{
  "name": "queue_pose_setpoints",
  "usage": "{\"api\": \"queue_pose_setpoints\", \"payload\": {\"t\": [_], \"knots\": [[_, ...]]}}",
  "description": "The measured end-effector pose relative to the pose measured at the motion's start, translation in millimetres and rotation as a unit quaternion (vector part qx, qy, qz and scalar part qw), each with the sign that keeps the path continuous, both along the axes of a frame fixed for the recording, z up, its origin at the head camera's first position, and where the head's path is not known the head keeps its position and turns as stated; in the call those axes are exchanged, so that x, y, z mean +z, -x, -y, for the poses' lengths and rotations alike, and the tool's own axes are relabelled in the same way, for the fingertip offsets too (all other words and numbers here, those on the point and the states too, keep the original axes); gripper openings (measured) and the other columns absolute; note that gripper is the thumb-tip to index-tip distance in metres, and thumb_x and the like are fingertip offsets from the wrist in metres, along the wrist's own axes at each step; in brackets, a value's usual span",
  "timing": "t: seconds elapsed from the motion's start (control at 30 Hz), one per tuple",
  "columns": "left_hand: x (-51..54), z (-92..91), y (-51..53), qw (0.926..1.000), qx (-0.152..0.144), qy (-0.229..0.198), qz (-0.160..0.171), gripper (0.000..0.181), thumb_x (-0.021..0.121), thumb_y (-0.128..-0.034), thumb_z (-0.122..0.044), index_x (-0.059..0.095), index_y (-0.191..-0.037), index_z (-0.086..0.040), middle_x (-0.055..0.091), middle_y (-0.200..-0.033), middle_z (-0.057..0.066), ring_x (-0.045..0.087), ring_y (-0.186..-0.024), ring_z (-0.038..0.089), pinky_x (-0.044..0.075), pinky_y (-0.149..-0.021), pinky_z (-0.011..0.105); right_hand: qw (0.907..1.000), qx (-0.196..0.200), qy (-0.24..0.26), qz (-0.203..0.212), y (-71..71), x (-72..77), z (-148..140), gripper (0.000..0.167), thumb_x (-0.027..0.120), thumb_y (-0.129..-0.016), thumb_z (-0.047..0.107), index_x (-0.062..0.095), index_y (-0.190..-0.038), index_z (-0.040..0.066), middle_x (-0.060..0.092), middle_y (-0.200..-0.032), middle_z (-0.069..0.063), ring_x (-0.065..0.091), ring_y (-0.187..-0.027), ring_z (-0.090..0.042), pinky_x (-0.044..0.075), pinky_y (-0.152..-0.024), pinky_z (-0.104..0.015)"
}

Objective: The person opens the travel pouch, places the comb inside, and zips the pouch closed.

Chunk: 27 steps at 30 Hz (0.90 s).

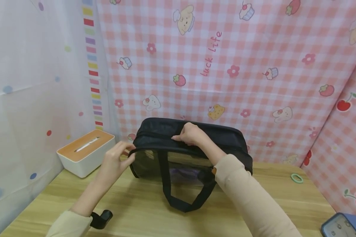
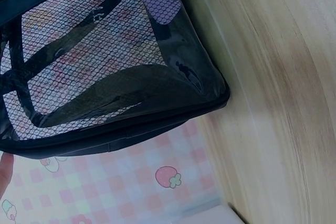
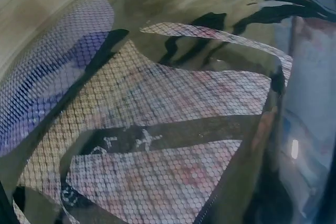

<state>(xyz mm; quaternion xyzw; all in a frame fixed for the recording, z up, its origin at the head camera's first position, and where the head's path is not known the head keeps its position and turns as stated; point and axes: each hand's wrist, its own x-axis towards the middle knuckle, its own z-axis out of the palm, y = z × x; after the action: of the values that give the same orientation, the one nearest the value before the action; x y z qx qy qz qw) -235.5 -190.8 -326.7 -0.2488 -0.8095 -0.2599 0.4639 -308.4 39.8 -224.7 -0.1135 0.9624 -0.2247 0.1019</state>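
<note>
A black bag [image 1: 148, 164] with a see-through front and mesh stands on the wooden table, its strap handle [image 1: 182, 204] hanging down in front. At its upper left corner, my left hand [image 1: 116, 158] pinches the top edge between thumb and fingers. My right hand [image 1: 192, 134] is over the bag's top, thumb and finger pinched at the zipper line; the pull itself is hidden. Through the front panel a purple item [image 1: 184, 176] shows low inside, its kind unclear. The left wrist view has a fingertip [image 2: 5, 171] at the bag's edge; the right wrist view shows mesh [image 3: 173, 171] and clear plastic.
A white tissue box [image 1: 86, 156] with an orange-brown top stands left of the bag. On the right lie a green ring [image 1: 297, 178] and a blue-framed object [image 1: 342, 225] at the table's front corner. A checked pink cloth [image 1: 255, 89] hangs behind.
</note>
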Motion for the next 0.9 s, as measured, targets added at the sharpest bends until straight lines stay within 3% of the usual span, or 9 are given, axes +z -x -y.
{"api": "queue_pose_setpoints", "payload": {"t": [0.1, 0.2, 0.4, 0.9], "knots": [[-0.5, -0.1, -0.7, 1.0, 0.004, -0.002, 0.004, 0.023, 0.071, -0.0665, 0.012, 0.062, -0.083, -0.002, 0.063, -0.08, 0.009, 0.06, -0.064, 0.017, 0.053, -0.055, 0.028, 0.9993, 0.003, 0.026, -0.029, -2.7, 4.1, -1, 0.029, 0.065, -0.084, 0.03, 0.066, -0.064, 0.008, 0.058, -0.062, -0.002, 0.055, -0.053, -0.012, 0.045, -0.048, -0.021], [-0.6, -0.8, -0.7, 1.0, 0.004, -0.002, 0.004, 0.023, 0.071, -0.0669, 0.011, 0.062, -0.083, -0.003, 0.063, -0.08, 0.009, 0.061, -0.064, 0.017, 0.054, -0.055, 0.028, 0.9984, -0.006, 0.037, -0.041, -4.9, 9.6, -2, 0.021, 0.067, -0.083, 0.025, 0.071, -0.078, 0.005, 0.066, -0.075, -0.006, 0.064, -0.064, -0.015, 0.053, -0.057, -0.023], [-2.4, -2.6, 0.3, 1.0, -0.004, -0.001, 0.001, 0.023, 0.071, -0.0667, 0.011, 0.062, -0.083, -0.002, 0.062, -0.08, 0.009, 0.06, -0.067, 0.017, 0.053, -0.056, 0.025, 0.9973, -0.047, 0.034, -0.045, -4.2, 13.6, -12, 0.024, 0.071, -0.079, 0.027, 0.071, -0.071, 0.005, 0.065, -0.063, -0.002, 0.06, -0.055, -0.011, 0.054, -0.055, -0.023], [-2.1, -0.7, 0.4, 1.0, 0.002, -0.003, -0.005, 0.021, 0.07, -0.0672, 0.012, 0.062, -0.082, -0.001, 0.062, -0.08, 0.009, 0.061, -0.068, 0.017, 0.053, -0.057, 0.026, 0.9961, -0.063, 0.057, -0.024, -2.7, 14.4, -59, 0.023, 0.073, -0.076, 0.025, 0.067, -0.065, 0.006, 0.058, -0.052, 0.004, 0.053, -0.048, -0.007, 0.051, -0.051, -0.02]]}}
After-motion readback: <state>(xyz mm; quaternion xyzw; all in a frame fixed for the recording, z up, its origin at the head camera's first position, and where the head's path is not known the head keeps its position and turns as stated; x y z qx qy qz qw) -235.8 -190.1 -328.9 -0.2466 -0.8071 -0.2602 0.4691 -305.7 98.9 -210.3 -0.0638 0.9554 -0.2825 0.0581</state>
